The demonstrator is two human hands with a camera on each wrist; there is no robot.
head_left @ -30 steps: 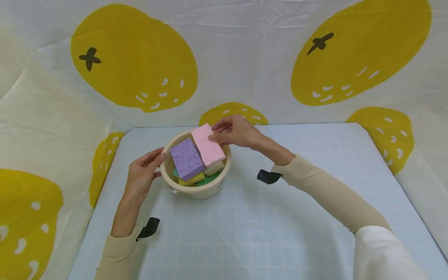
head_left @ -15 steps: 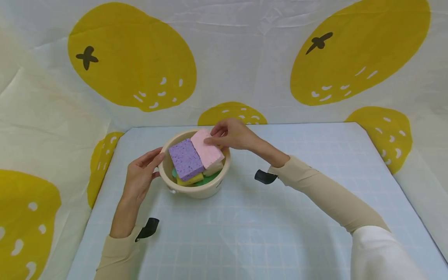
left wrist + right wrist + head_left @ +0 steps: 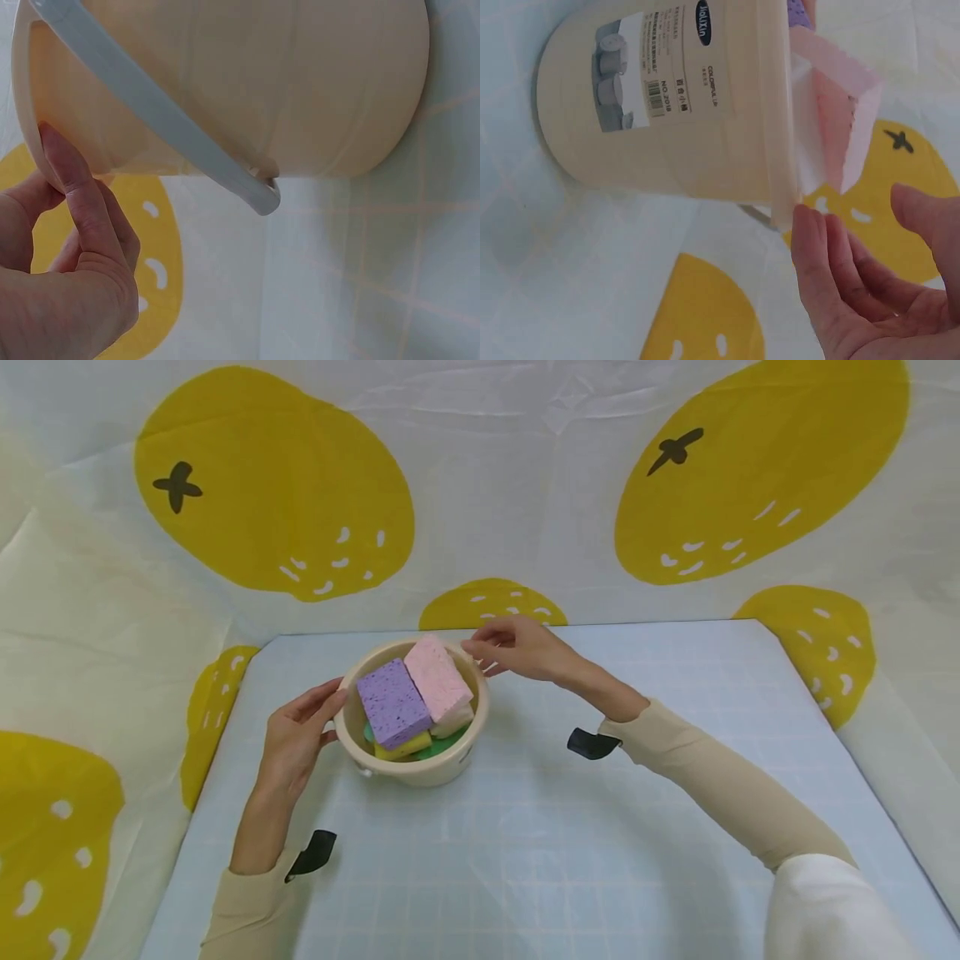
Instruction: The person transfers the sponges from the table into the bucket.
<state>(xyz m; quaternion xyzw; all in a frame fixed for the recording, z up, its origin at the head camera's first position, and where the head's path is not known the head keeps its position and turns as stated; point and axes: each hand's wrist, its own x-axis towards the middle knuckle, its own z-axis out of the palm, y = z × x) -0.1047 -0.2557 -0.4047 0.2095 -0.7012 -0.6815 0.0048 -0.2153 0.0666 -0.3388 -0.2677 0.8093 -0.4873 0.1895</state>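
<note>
A cream bucket (image 3: 438,772) stands on the table, filled with sponges. On top, a purple sponge (image 3: 393,703) and a pink sponge (image 3: 438,675) lie side by side; a white piece (image 3: 453,722), a yellow sponge (image 3: 403,747) and a green one (image 3: 442,744) show beneath. My left hand (image 3: 296,735) pinches the bucket's left rim between thumb and fingers. Beside the opposite rim is my right hand (image 3: 528,650), holding nothing. In the right wrist view its thumb is spread away, with fingertips (image 3: 808,225) right at the rim.
A pale handle (image 3: 169,124) hangs down the bucket's side. A printed label (image 3: 667,67) is on its wall. The table (image 3: 525,827) has a light blue grid cover. Behind it rises a white sheet (image 3: 517,485) with big yellow fruit prints.
The pink sponge has settled lower in the bucket beside the purple one. My right hand has let go of it and drawn off to the right. The left hand keeps its grip.
</note>
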